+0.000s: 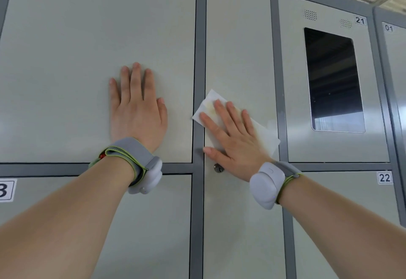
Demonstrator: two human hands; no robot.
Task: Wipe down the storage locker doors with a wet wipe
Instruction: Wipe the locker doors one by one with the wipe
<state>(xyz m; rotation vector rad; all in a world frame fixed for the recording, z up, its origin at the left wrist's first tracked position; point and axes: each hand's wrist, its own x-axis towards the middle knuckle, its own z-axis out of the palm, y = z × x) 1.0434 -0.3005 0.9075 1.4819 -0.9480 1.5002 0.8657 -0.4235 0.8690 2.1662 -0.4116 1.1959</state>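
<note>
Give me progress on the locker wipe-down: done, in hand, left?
Done: cannot tell which doors are clean, but the wet wipe already shows yellowish soiling. In hand: right hand presses it flat on the narrow centre door, above the keyhole; left hand braces, empty. Left: no wipe on doors 21 or 22.

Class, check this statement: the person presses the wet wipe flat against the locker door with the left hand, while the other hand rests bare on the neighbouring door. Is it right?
Not quite. The head view shows the right hand pressing the wet wipe flat against the narrow locker door; the left hand is the one resting bare on the neighbouring door.
</note>
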